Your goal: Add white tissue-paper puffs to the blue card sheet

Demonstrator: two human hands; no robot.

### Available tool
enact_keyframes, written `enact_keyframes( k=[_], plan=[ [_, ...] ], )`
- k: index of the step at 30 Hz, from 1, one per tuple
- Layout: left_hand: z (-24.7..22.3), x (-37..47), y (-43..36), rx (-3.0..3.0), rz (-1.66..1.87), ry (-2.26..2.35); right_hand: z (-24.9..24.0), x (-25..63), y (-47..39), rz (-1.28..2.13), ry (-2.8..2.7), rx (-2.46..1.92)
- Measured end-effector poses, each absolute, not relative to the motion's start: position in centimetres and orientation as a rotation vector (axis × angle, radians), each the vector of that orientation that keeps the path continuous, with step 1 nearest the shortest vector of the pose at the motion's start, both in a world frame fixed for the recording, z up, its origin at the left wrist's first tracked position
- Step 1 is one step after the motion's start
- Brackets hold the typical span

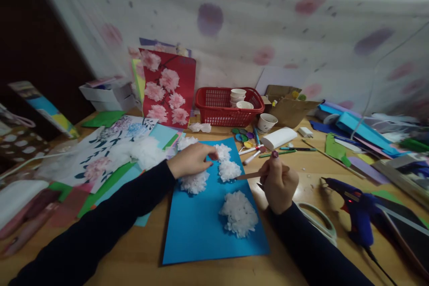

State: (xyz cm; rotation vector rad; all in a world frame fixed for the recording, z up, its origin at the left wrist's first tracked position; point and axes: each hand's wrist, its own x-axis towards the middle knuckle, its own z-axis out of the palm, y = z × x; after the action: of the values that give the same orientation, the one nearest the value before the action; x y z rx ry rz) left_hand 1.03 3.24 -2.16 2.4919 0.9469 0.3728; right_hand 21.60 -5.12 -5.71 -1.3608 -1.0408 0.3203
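Observation:
A blue sheet [201, 232] lies on the wooden table with several white ruffled flowers on it. My right hand [279, 183] is closed around a flat wooden stick [250, 175], whose tip reaches the lower edge of a white flower [229, 170] near the sheet's right side. Over the upper left of the sheet is my left hand [192, 160], its fingers bent toward the upper flowers; whether they hold anything is hidden. A larger white flower [239, 213] sits at the lower right of the sheet.
A blue glue gun [358, 210] and a tape roll [318, 221] lie on the right. Behind the sheet stand a red basket [221, 118] with paper cups and a red card [186, 85] with pink flowers. Papers and white fluff [144, 151] lie left; pens and paint pots are back right.

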Motion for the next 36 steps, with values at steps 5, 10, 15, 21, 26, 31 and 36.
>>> enact_keyframes(
  k=[5, 10, 15, 21, 26, 31, 36],
  plan=[
    [2.9, -4.5, 4.9, 2.407, 0.403, 1.197, -5.5, 22.5, -4.0, 0.517, -0.828, -1.230],
    [4.0, -9.5, 6.8, 2.447, 0.116, 1.492, -5.5, 22.9, -3.3, 0.631, -0.701, -1.132],
    [-0.2, -9.8, 9.4, 2.361, 0.042, 1.551, -5.5, 22.7, -3.4, 0.663, -0.686, -1.176],
    [-1.6, -9.2, 9.9, 2.280, -0.015, 1.489, -5.6, 22.9, -3.5, 0.689, -0.665, -1.176],
    [2.8, -8.5, 6.9, 2.119, 0.188, 1.226, -5.5, 22.4, -3.6, 0.733, -0.663, -1.110],
    [3.0, -3.6, 3.1, 1.738, 0.472, 0.773, -5.3, 21.3, -4.3, 0.814, -0.740, -1.095],
    [0.1, 0.4, 1.3, 1.645, 0.523, 0.676, -5.5, 21.0, -4.7, 0.843, -0.814, -1.065]
  ],
)
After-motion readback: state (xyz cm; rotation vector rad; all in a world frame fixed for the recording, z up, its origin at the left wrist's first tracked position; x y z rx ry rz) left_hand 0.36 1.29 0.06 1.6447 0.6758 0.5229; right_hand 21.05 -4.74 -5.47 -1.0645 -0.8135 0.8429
